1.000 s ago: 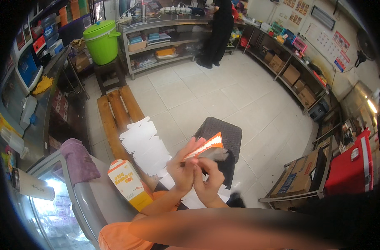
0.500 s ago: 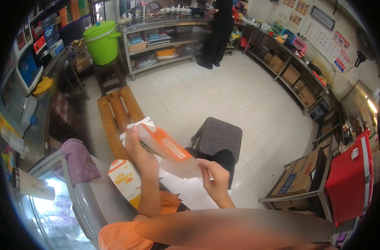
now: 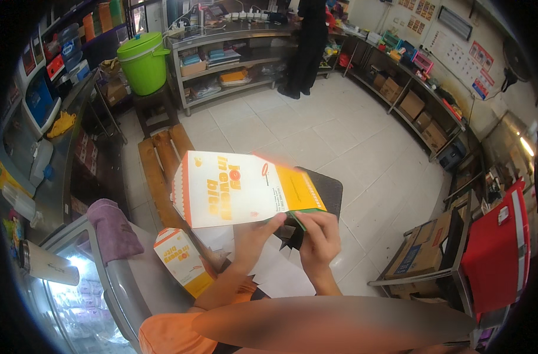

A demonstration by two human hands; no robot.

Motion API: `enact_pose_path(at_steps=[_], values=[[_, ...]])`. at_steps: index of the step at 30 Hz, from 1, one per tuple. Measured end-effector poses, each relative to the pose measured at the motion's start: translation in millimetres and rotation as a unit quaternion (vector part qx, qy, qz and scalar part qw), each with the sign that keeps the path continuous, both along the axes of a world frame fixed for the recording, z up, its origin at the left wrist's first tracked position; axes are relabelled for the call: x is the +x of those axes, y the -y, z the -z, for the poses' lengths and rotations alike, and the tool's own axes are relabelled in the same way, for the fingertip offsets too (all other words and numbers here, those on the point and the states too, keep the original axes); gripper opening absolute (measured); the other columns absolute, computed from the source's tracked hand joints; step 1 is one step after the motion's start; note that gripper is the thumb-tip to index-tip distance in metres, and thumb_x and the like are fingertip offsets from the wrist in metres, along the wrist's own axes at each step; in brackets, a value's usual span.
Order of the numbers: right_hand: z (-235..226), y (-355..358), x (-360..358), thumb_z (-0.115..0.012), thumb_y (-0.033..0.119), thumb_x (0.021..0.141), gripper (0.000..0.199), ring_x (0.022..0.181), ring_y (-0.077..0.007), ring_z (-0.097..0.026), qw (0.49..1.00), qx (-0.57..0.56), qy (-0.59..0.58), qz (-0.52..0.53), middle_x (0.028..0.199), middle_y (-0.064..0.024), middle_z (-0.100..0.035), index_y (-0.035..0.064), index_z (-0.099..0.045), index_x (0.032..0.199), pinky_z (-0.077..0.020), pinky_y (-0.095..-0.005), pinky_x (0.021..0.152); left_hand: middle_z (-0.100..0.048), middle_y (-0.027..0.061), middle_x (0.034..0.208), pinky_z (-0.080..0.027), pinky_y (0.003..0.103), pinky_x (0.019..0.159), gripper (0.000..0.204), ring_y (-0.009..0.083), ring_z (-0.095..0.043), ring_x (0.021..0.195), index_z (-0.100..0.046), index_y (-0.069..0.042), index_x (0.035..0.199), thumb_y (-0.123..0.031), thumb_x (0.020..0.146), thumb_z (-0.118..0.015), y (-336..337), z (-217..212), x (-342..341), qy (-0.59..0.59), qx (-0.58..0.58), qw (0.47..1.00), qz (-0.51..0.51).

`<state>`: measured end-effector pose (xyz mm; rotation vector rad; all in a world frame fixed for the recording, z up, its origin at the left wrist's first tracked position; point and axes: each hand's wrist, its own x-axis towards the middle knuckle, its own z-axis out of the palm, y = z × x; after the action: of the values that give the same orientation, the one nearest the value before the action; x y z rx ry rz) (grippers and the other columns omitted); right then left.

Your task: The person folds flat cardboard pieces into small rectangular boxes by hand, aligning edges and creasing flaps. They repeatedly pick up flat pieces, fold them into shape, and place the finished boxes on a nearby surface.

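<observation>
White and orange cardboard is filling the middle of my view: I am holding up a flat, unfolded white-and-orange paper food box (image 3: 245, 189) with a yellow panel at its right end, above my lap and in front of a dark plastic stool (image 3: 331, 192). My left hand (image 3: 254, 233) is gripping the box's lower edge, thumb curled up over the front face, fingers hidden behind it. My right hand (image 3: 319, 236) is pinching the lower right corner by the yellow panel, fingers closed around the cardboard there. The two hands are sitting just beside each other.

Below and to the left, a second white-and-orange folded box (image 3: 180, 259) is lying on the grey metal counter (image 3: 136, 283), near a purple cloth (image 3: 112, 227) draped over the counter's edge. White flat sheets (image 3: 280, 274) are resting under my hands.

Farther off, a green lidded bucket (image 3: 142, 62) is standing on a low stool, and a person in dark clothes (image 3: 307, 41) is working at the steel shelving (image 3: 233, 65).
</observation>
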<state>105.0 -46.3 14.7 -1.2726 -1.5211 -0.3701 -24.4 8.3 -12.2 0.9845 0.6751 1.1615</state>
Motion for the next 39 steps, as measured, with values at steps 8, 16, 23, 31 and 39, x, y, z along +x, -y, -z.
enact_pose_path(at_steps=[8, 16, 23, 31, 39], values=[[-3.0, 1.6, -8.7, -0.069, -0.015, 0.071, 0.030, 0.085, -0.0296, -0.067, 0.993, 0.012, -0.116, -0.034, 0.091, -0.0156, -0.070, -0.0015, -0.069, 0.098, -0.0531, -0.0332, 0.075, -0.057, 0.0138, 0.130, -0.047, 0.038, 0.099, 0.057, 0.0280, -0.056, 0.116, -0.045, -0.003, 0.139, -0.020, 0.090, -0.071, 16.5, -5.3, 2.4, -0.382, 0.403, 0.796, -0.241], [0.4, 5.4, -5.8, -0.066, -0.002, 0.089, 0.012, 0.101, -0.0209, -0.064, 0.920, -0.081, -0.325, -0.204, 0.112, -0.0175, -0.068, -0.0041, -0.068, 0.100, -0.0501, -0.0307, 0.087, -0.059, 0.0119, 0.124, -0.046, 0.037, 0.099, 0.049, 0.0278, -0.057, 0.115, -0.050, -0.004, 0.130, -0.017, 0.088, -0.072, 7.1, -19.4, -10.9, -0.288, 0.440, 0.831, -0.182], [-1.1, 5.8, -3.6, -0.063, 0.006, 0.094, 0.010, 0.101, -0.0189, -0.061, 0.885, -0.103, -0.391, -0.231, 0.107, -0.0142, -0.067, -0.0032, -0.066, 0.097, -0.0480, -0.0295, 0.089, -0.061, 0.0103, 0.119, -0.046, 0.036, 0.099, 0.042, 0.0275, -0.058, 0.114, -0.054, -0.004, 0.121, -0.014, 0.085, -0.073, 5.1, -12.5, -13.0, -0.261, 0.445, 0.842, -0.155], [0.8, 1.7, -1.3, -0.068, -0.008, 0.077, 0.011, 0.107, -0.0318, -0.062, 0.971, -0.061, -0.170, -0.155, 0.113, -0.0174, -0.063, -0.0005, -0.064, 0.085, -0.0485, -0.0367, 0.092, -0.063, 0.0085, 0.114, -0.045, 0.036, 0.099, 0.034, 0.0273, -0.058, 0.112, -0.059, -0.005, 0.112, -0.012, 0.083, -0.075, 4.5, -6.2, -7.9, -0.216, 0.411, 0.863, -0.199], [13.6, -1.2, -13.5, -0.077, 0.001, 0.077, 0.034, 0.124, -0.0384, -0.055, 0.936, -0.052, -0.218, -0.270, 0.126, -0.0254, -0.057, 0.0035, -0.055, 0.102, -0.0471, -0.0413, 0.097, -0.065, 0.0066, 0.108, -0.044, 0.035, 0.099, 0.026, 0.0270, -0.059, 0.111, -0.064, -0.005, 0.103, -0.009, 0.080, -0.076, 8.0, 2.7, -4.2, -0.209, 0.396, 0.857, -0.255]])
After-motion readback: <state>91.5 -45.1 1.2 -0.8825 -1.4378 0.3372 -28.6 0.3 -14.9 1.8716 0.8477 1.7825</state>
